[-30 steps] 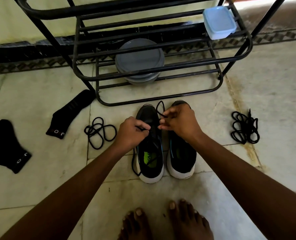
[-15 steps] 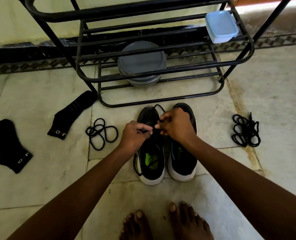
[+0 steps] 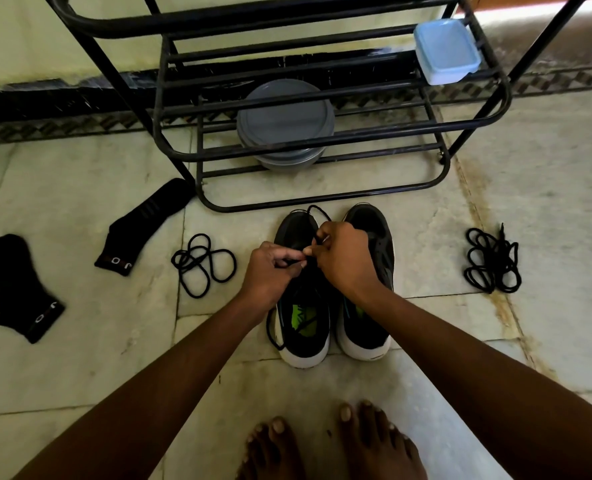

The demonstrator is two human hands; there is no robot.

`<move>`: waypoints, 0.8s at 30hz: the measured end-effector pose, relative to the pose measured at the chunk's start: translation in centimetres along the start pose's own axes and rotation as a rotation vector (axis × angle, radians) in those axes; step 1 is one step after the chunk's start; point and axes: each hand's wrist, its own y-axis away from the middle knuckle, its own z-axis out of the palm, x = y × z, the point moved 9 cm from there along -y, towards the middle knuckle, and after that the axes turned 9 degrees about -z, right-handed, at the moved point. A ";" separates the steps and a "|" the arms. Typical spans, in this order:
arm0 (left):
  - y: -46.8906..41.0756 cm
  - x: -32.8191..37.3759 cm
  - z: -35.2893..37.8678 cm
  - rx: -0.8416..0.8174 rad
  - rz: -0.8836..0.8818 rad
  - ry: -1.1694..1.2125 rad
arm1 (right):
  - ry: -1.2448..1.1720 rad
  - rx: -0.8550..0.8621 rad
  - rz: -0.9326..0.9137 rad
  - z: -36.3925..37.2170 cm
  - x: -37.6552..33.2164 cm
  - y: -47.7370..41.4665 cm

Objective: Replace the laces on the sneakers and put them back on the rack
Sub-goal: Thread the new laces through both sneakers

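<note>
The pair of black sneakers stands side by side on the floor (image 3: 436, 258), toes pointing at the rack (image 3: 322, 203), heels toward the person's bare feet (image 3: 374, 441). The left sneaker (image 3: 303, 336) has a white sole and a lime-green mark on its insole. The right sneaker (image 3: 374, 233) shows a white heel and a sliver of teal inside.

Over the left sneaker's eyelets, the left hand (image 3: 270, 268) and right hand (image 3: 343, 258) each pinch the black lace (image 3: 314, 206) between curled fingers. One loop arcs over the toe, and another strand trails down the shoe's outer side onto the tile.

A second ago there was a gap between the two hands; now their fingertips meet. The shoes have not moved.

The toes stop just short of the rack's bottom rail. A loose lace (image 3: 201, 265) lies near the left hand, with two black socks (image 3: 149, 223) (image 3: 21, 285) farther out. A lace bundle (image 3: 492, 261) lies well to the right, with bare tile between it and the right sneaker. On the rack sit a grey lidded container (image 3: 284, 116) and a pale blue box (image 3: 445, 50).
</note>
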 end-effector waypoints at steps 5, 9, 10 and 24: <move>0.0 -0.2 0.1 0.005 -0.003 0.009 | 0.036 -0.026 0.006 0.7 0.1 0.0; 0.0 -0.2 0.1 0.014 0.008 0.004 | 0.062 -0.059 0.018 1.3 0.2 0.0; -0.1 -0.3 0.1 0.014 0.009 -0.001 | 0.055 -0.056 0.016 1.2 0.1 0.0; -0.5 -0.5 0.4 0.014 0.022 -0.090 | 0.082 -0.029 -0.007 0.3 -0.6 1.2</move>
